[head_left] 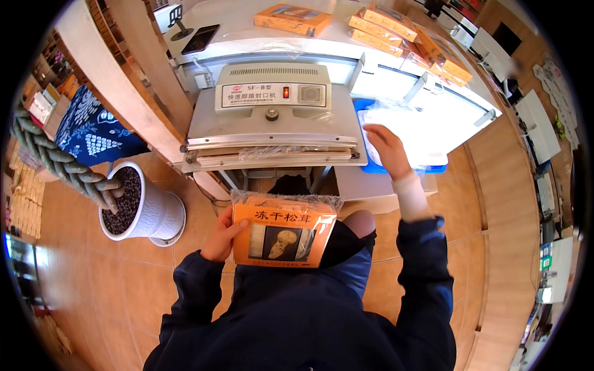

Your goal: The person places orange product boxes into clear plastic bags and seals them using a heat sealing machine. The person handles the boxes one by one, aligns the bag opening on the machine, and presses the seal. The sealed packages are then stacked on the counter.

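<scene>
My left hand (221,236) grips the left edge of a flat orange box (284,238) in front of my lap, thumb on its front face. The box has a picture panel and sits in clear plastic film (328,201), whose loose edge sticks up along the top. To the right, my right hand (388,151) is over a blue tray (433,169), its fingers loosely bent and apart from the box, with nothing visible in them. Clear plastic film (402,111) and bright white material lie in the tray; glare hides detail there. Straight ahead stands a foot-operated bag sealer (272,117), its red switch lit.
Several film-wrapped orange boxes (433,52) are piled at the back right of the white counter (238,46), and another orange box (292,20) lies at its back middle. A phone (201,39) rests at the left. A white pot (145,207) with a braided trunk stands on the floor.
</scene>
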Available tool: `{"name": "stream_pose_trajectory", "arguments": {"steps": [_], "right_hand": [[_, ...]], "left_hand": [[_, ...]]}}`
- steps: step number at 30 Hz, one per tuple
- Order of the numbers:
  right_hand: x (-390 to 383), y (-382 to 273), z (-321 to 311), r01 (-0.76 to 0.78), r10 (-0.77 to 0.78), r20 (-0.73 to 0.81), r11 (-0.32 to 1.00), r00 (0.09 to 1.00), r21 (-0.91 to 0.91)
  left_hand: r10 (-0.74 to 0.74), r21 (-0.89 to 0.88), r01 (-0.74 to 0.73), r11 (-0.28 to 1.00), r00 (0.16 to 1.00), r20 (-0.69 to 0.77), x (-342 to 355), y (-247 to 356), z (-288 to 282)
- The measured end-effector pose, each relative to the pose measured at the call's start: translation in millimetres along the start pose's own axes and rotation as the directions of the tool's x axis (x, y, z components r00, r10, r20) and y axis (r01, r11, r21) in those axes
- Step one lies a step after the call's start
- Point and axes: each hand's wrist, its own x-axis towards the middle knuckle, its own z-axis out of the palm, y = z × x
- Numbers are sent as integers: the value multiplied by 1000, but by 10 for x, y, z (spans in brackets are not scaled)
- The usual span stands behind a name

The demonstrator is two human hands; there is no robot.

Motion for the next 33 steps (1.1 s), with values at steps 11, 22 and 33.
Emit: {"name": "stream_pose_trajectory", "arguments": {"steps": [11, 22, 33], "right_hand": [[1217, 792, 527, -303, 407, 369, 902, 836, -309], [911, 1119, -1435, -412, 615, -360, 762, 701, 499], [281, 1107, -1799, -564, 242, -666, 760, 706, -322]], "left_hand": [[-14, 3, 14, 1000, 998, -61, 170, -56, -169], [46, -34, -47, 998, 998, -52, 247, 81, -70], [155, -77, -153, 985, 988, 19, 501, 592, 556]]}}
